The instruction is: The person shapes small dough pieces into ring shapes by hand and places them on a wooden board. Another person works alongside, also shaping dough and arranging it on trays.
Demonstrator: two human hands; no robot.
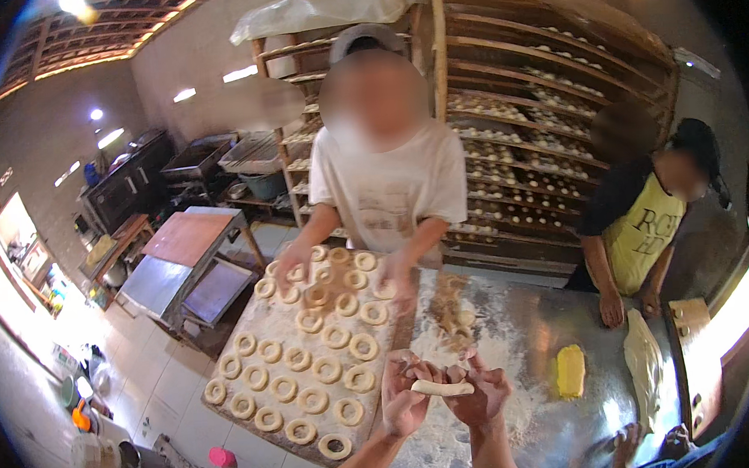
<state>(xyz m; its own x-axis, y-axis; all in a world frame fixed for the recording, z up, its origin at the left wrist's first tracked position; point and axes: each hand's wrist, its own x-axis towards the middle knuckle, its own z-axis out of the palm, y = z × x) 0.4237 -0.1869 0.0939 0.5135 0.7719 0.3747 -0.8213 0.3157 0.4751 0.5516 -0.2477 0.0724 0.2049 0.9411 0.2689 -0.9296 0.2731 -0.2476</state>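
Note:
A short, pale strip of dough (pixel 442 388) bends slightly between my two hands above the floured metal table (pixel 517 328). Its left end is in the fingers of my left hand (pixel 404 393), which are curled around it. My right hand (pixel 482 392) pinches the other end, with some of its fingers raised. Left of my hands lies a wooden board (pixel 227 354) with many dough rings (pixel 313 400) in rows. White flour (pixel 439 440) is spread on the metal under and around my hands.
Across the board stands a co-worker (pixel 388 173), hands over the far rings. Another person (pixel 631 227) leans at the table's right, by a long dough piece (pixel 645 363). A yellow block (pixel 571 372) lies right of the flour. Racks (pixel 513 122) of dough pieces stand behind.

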